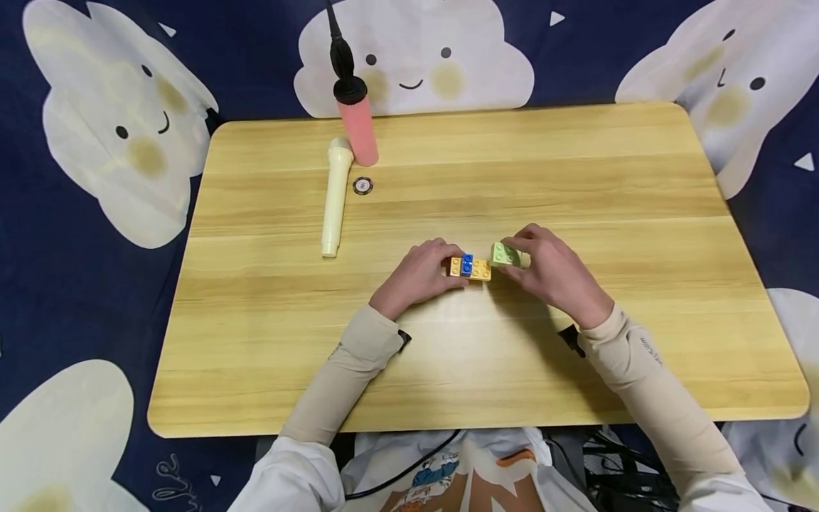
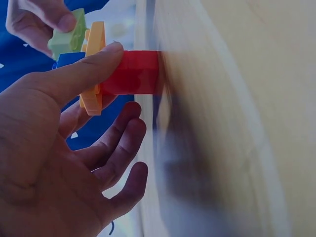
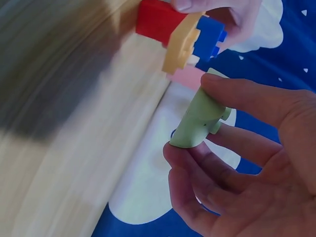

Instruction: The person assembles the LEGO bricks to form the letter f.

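A small toy-brick stack stands near the table's middle. At its base is a red block [image 2: 138, 73], hidden from above in the head view. A yellow-orange brick [image 1: 482, 271] lies across the red one, overhanging it, and a blue brick [image 1: 467, 265] sits on top. My left hand [image 1: 419, 276] grips the stack from the left between thumb and fingers. To the right of the stack, my right hand [image 1: 555, 276] pinches a light green brick [image 3: 200, 118] with a curved side. This brick is close to the yellow-orange brick's right end, raised above the table.
On the wooden table [image 1: 269, 341], a cream microphone-shaped object [image 1: 335, 203] lies at the back left. Beside it are a pink cylinder with a black tapered top [image 1: 360, 131] and a black-and-white poker chip [image 1: 362, 185]. Dark blue cloth with clouds [image 1: 416, 57] surrounds the table.
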A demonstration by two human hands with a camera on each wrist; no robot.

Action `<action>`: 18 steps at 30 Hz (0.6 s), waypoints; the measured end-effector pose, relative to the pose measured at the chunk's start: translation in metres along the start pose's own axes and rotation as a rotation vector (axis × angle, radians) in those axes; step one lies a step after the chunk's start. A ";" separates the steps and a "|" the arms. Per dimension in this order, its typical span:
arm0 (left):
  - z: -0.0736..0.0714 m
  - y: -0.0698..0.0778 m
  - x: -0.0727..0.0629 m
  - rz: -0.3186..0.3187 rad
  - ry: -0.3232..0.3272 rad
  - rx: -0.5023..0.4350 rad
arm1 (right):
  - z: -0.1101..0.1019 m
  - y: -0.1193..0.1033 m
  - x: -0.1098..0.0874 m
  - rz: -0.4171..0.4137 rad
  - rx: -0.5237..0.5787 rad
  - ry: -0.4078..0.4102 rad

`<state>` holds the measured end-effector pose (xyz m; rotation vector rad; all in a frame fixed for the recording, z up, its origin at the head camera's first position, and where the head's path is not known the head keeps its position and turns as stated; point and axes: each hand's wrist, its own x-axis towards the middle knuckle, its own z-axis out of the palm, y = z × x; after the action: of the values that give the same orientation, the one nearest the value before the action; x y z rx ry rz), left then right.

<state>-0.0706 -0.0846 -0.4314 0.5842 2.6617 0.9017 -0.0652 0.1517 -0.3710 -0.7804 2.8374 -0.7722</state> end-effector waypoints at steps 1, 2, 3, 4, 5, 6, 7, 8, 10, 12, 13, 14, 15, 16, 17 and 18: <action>0.000 0.000 0.000 0.000 0.001 0.002 | 0.000 -0.002 0.001 -0.004 0.001 0.002; 0.000 0.000 0.000 -0.001 0.002 0.006 | 0.000 -0.003 0.001 -0.007 0.001 0.003; 0.001 0.000 0.000 -0.001 0.003 0.010 | 0.000 -0.005 0.002 -0.007 0.002 0.003; 0.000 0.000 0.000 -0.001 0.005 0.013 | 0.000 -0.006 0.002 -0.006 0.005 0.002; 0.000 0.000 0.000 0.001 0.006 0.017 | 0.001 -0.008 0.003 -0.005 0.008 0.001; 0.000 0.000 0.001 0.003 0.007 0.021 | 0.002 -0.010 0.004 -0.005 0.012 -0.001; 0.000 0.001 0.001 0.004 0.007 0.024 | 0.002 -0.011 0.004 -0.005 0.016 -0.001; -0.001 0.001 0.001 0.005 0.007 0.025 | 0.003 -0.013 0.004 -0.008 0.021 -0.002; -0.001 0.001 0.000 0.007 0.006 0.026 | 0.005 -0.015 0.005 -0.021 0.029 -0.001; -0.001 0.001 0.000 0.007 0.007 0.024 | 0.006 -0.017 0.005 -0.041 0.034 0.002; -0.001 0.001 0.000 0.007 0.007 0.022 | 0.007 -0.018 0.006 -0.052 0.036 0.003; -0.001 0.002 0.000 0.006 0.008 0.020 | 0.008 -0.019 0.006 -0.061 0.037 0.002; -0.001 0.002 0.000 0.005 0.008 0.018 | 0.008 -0.019 0.006 -0.069 0.036 0.001; -0.001 0.002 -0.001 0.004 0.008 0.017 | 0.009 -0.020 0.006 -0.076 0.037 0.001; -0.001 0.002 -0.001 0.003 0.008 0.015 | 0.010 -0.021 0.007 -0.083 0.034 0.001; -0.001 0.002 -0.001 0.002 0.007 0.014 | 0.010 -0.022 0.007 -0.089 0.033 0.000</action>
<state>-0.0696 -0.0839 -0.4288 0.5882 2.6766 0.8876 -0.0591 0.1277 -0.3688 -0.9068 2.7989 -0.8277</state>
